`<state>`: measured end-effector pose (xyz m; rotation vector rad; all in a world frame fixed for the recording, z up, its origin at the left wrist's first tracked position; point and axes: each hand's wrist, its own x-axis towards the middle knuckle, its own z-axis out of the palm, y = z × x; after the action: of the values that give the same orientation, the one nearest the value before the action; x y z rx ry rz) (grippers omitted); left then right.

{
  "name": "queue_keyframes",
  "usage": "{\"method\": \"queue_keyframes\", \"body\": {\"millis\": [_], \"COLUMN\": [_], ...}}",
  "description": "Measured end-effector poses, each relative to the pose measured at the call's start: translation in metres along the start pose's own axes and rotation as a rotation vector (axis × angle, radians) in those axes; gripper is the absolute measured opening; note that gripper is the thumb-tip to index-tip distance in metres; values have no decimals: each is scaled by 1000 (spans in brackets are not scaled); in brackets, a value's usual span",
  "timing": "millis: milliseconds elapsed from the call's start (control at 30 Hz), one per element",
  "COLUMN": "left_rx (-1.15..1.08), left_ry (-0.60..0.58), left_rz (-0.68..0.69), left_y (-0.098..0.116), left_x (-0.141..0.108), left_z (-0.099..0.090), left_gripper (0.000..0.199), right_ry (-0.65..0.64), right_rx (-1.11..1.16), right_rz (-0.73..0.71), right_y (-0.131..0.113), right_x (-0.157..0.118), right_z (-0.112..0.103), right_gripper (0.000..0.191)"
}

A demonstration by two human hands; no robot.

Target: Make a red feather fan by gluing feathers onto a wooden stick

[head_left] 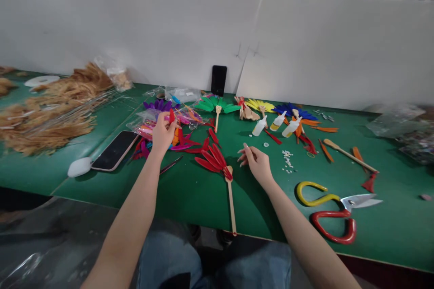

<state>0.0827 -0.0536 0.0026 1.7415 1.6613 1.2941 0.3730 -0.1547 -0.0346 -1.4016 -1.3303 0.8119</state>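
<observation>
My left hand [164, 132] pinches a small red feather [172, 116] over the pile of colourful feathers [146, 131]. My right hand [257, 162] hovers with its fingers loosely curled, holding nothing that shows, to the right of a red feather fan [216, 160]. That fan lies on the green table [196, 198], its wooden handle [232, 207] pointing towards me. Several loose red feathers [213, 135] lie just beyond it. Three small glue bottles [278, 122] stand past my right hand, with small white beads [287, 160] nearby.
Finished-looking fans in green [217, 105], yellow [261, 105] and blue [294, 110] lie at the back. Large scissors [339, 207] rest at right, a phone [115, 150] and white case [79, 167] at left. Tweezers [171, 165], dried fibres [61, 108] and an upright phone [219, 80] also show.
</observation>
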Motion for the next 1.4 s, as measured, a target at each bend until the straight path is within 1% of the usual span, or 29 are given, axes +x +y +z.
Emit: {"method": "queue_keyframes", "body": {"millis": [100,167,200,233,333,367,400,467,533,567,633,700,767,933,1133,1267,1400], "left_rx": [272,345,350,346,377,406,435,471,471,465,454,421,359,237,-14,-143,-108], "left_ry": [-27,-40,-74,-140,-460,-542,-590,-613,-595,-584,-546,-483,-388,-90,165,248,306], "left_rz": [107,193,240,286,397,413,417,414,413,411,394,366,345,331,233,145,78], "left_y": [1,5,8,9,8,5,2,-3,-6,-7,-6,-5,-4,1,9,6,0], "left_x": [0,-2,-4,-5,-7,-8,-8,-10,-11,-11,-10,-9,-7,-3,-3,-2,-1], "left_z": [-5,-7,-7,-7,-6,-4,-3,1,5,6,8,9,8,4,-3,-6,-8], "left_gripper": [37,41,40,37,25,24,26,35,39,37,26,18,16,19,28,34,34], "right_ry": [1,7,10,13,16,13,9,2,0,0,4,8,6,-3,25,27,20], "right_rx": [-16,-26,-29,-31,-39,-45,-49,-55,-55,-53,-46,-35,-26,-32,-42,-37,-53], "right_rz": [-12,-27,-32,-36,-37,-39,-42,-47,-48,-46,-43,-41,-41,-49,-64,-71,-75], "right_y": [1,1,2,2,1,1,0,-1,-1,-1,-1,-1,-1,-1,-4,-8,-8], "right_x": [0,0,0,0,0,-1,-1,-1,-2,-1,-1,-1,-1,-3,-2,-4,-5], "right_z": [0,0,0,0,0,0,0,-1,-1,-1,-1,-1,0,0,-2,-2,-1], "right_gripper": [47,46,45,43,39,38,37,36,37,38,40,41,41,41,42,40,38]}}
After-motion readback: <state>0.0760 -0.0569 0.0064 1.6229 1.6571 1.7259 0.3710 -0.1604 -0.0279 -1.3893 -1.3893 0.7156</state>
